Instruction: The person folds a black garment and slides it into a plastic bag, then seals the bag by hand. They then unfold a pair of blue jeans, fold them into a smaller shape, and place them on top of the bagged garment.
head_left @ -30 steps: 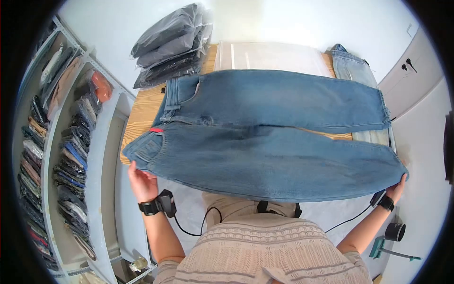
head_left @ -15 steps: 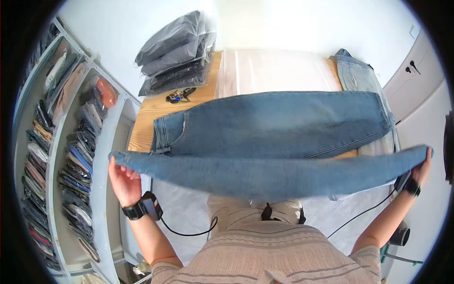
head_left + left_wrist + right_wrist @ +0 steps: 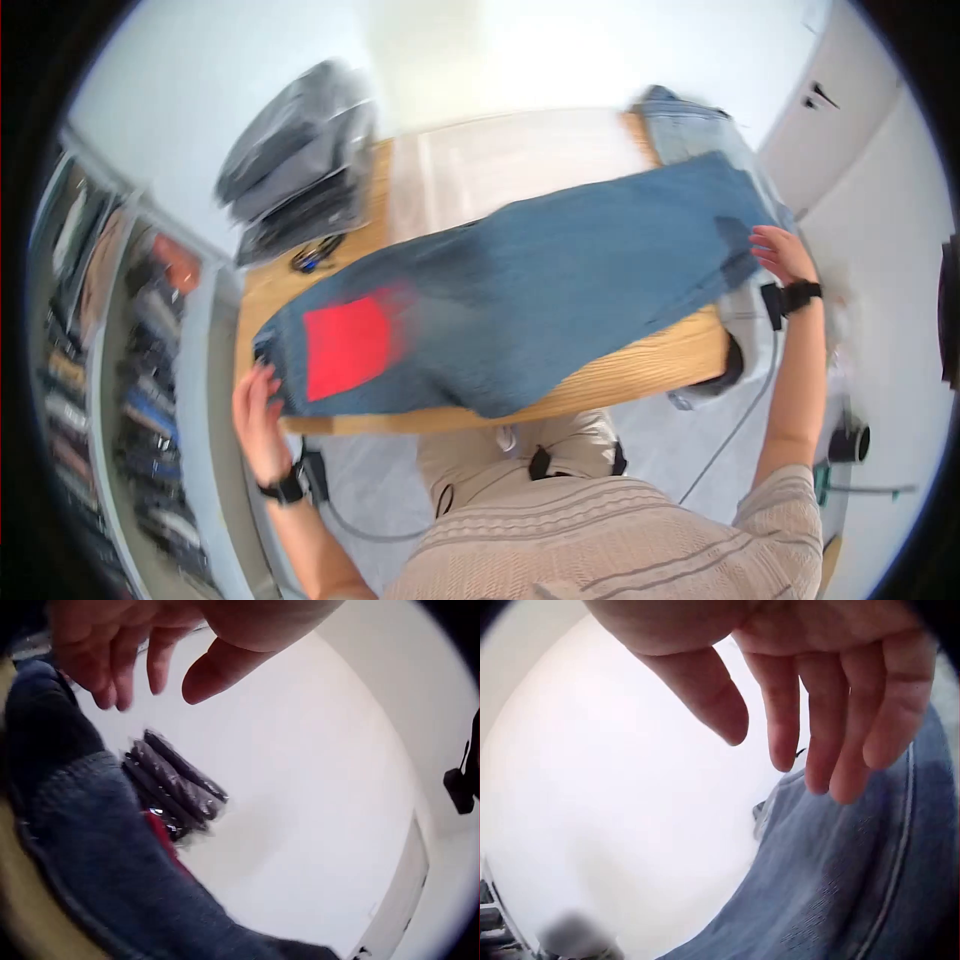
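A pair of blue jeans [image 3: 570, 270], folded lengthwise with one leg over the other, stretches across the wooden table [image 3: 640, 360]. A bright red patch [image 3: 345, 350] shows near the waistband end, blurred at one edge. Beside that end is my left hand [image 3: 262, 425], fingers relaxed and apart, holding nothing; in the left wrist view its thumb stands away from the fingers above the denim [image 3: 112, 855]. At the hem end, my right hand [image 3: 787, 258] has its fingers extended. The right wrist view shows those fingers [image 3: 825, 742] loose over the denim [image 3: 832, 855], gripping nothing.
Bagged dark garments [image 3: 300, 160] are stacked at the back left, with a small dark object [image 3: 315, 255] in front. Clear plastic sheets [image 3: 510, 160] lie behind the jeans. Light-blue jeans [image 3: 690, 130] are at the back right. Shelves [image 3: 130, 400] of bagged clothes line the left.
Both hands held the near leg by its ends, raised it and flipped it over the far leg. They have now let go, and the red patch shows on top.
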The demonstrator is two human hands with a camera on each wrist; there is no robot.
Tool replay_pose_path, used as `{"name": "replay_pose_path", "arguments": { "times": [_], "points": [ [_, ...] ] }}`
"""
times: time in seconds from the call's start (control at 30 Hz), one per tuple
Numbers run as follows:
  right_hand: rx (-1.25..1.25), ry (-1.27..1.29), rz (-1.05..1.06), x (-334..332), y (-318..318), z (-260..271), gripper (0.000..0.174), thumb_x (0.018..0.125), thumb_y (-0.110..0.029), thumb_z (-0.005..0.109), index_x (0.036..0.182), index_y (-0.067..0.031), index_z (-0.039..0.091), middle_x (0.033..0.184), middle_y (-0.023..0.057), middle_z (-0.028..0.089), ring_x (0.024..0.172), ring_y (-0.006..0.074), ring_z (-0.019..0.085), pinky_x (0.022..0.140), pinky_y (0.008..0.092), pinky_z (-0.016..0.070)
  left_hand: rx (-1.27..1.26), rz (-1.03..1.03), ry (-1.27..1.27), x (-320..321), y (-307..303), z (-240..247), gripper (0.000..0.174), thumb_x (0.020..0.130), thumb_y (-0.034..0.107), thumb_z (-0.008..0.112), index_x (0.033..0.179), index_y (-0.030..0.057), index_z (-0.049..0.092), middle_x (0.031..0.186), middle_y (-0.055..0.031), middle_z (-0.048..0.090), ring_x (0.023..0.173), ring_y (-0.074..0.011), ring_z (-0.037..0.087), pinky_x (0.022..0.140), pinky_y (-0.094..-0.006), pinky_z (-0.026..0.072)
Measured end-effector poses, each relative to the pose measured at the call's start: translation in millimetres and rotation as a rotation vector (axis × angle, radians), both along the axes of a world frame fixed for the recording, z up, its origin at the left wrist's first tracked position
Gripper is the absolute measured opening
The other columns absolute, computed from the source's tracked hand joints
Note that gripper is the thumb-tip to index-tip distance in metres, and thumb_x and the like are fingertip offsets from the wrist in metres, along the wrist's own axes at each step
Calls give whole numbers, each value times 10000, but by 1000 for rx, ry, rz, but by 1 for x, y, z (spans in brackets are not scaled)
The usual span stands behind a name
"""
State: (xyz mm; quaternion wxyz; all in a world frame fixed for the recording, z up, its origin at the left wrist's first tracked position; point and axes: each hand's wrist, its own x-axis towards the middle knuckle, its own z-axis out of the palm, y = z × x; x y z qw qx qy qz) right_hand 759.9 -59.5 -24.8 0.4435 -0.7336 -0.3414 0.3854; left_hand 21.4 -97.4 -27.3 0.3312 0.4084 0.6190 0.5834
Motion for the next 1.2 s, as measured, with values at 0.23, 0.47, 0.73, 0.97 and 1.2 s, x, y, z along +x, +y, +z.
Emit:
{"name": "replay_pose_path", "arguments": {
  "times": [0.23,0.47,0.73,0.97,1.2],
  "points": [
    [1,-269,-394,81,10,-36,374,739,-276,665,1055,-83,608,847,34,599,692,142,552,600,281,464,-214,377,-22,-33,-41,-70,508,879,265,551,1297,37,372,1282,-119,430,1176,-227,412,980,-348,295],
    [11,-146,-428,70,58,-55,596,709,-358,724,1176,-40,537,897,82,616,697,196,598,576,301,500,-180,-10,-553,-42,-26,-68,412,879,342,570,1125,20,502,1026,-130,552,903,-197,567,814,-260,476],
    [-27,-169,-150,55,68,-33,377,731,-262,729,959,15,614,785,66,622,700,180,588,599,282,473,-438,-66,-574,-58,-1,-83,434,814,458,630,1003,77,544,879,-26,570,737,-126,560,524,-172,400],
    [44,-664,-315,87,39,-14,371,691,-235,716,939,34,650,863,135,666,778,209,621,694,324,475,-371,19,-628,-47,9,-84,321,838,405,605,979,125,539,841,16,570,637,-81,507,487,-178,383],
    [-276,-736,-291,120,41,-65,425,666,-269,697,971,21,639,913,143,660,847,254,622,761,344,476,-312,41,-700,-12,4,-50,418,838,441,580,1123,145,509,1046,2,562,874,-153,538,715,-284,446]
  ]
}}
